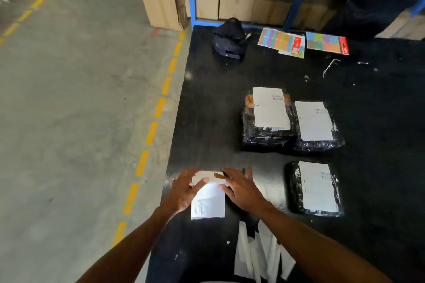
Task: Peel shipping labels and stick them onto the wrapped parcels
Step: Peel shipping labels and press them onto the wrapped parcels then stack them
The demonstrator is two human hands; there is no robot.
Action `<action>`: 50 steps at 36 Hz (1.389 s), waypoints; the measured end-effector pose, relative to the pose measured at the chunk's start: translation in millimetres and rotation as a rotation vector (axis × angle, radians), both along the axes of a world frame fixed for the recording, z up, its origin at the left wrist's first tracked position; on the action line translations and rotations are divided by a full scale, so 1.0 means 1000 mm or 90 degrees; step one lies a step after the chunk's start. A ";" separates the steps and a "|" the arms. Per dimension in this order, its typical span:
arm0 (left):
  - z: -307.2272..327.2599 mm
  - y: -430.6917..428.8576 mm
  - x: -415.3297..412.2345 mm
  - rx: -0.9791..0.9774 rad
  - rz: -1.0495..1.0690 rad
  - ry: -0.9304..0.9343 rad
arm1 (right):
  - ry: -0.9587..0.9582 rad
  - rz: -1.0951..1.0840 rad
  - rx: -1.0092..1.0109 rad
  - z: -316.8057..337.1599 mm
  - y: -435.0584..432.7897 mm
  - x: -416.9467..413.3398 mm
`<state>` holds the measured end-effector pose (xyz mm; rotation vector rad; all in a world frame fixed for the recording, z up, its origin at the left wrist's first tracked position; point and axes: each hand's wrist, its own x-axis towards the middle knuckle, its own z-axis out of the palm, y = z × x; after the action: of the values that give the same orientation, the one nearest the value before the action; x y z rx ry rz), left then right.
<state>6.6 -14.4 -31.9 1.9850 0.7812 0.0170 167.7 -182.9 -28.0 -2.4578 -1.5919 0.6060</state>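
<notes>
— Left hand (184, 190)?
— Flat on the white label (208, 200), fingers (197, 185) spread, thumb laid across its upper part. Pressing, not pinching.

— Right hand (241, 190)?
— Also spread, fingertips (220, 176) on the label's far edge, palm just beside it on the black table (207, 99). Parcel beneath hidden — cannot tell.

— Beyond the fingertips?
— Two wrapped parcels touching side by side, one (268, 119) and another (318, 126), each labelled. A third parcel (315, 188) off to the right of the right hand's fingers, labelled too.

— Nearer than the fingers?
— Peeled backing strips (259, 253), under the right forearm.

— Far end?
— Dark cap (228, 39), coloured sheets (281, 41).
</notes>
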 end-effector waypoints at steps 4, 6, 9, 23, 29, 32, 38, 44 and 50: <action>0.023 -0.004 0.018 -0.068 0.066 -0.003 | 0.052 -0.025 0.046 0.017 -0.003 -0.002; 0.034 -0.006 0.026 -0.078 0.081 -0.024 | 0.119 -0.058 0.058 0.023 -0.003 -0.004; 0.045 -0.010 0.038 -0.108 0.128 -0.089 | 0.337 -0.140 0.120 0.032 -0.006 0.001; 0.099 -0.041 0.072 -0.171 0.117 -0.121 | 0.584 -0.250 0.202 0.129 -0.036 0.085; 0.124 -0.069 0.090 -0.148 0.062 -0.129 | 0.592 -0.201 0.186 0.158 -0.071 0.107; 0.133 -0.081 0.101 -0.135 0.035 -0.125 | 0.608 -0.211 0.184 0.164 -0.086 0.118; 0.142 -0.104 0.118 -0.093 0.008 -0.122 | 0.617 -0.208 0.165 0.167 -0.115 0.135; 0.143 -0.123 0.133 -0.089 -0.024 -0.107 | 0.623 -0.196 0.146 0.170 -0.143 0.149; 0.144 -0.140 0.146 -0.092 -0.062 -0.112 | 0.600 -0.170 0.104 0.175 -0.165 0.159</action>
<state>152.7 -154.1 112.6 1.8543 0.5566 0.0750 326.4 -348.3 147.4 -1.7516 -0.8707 1.2581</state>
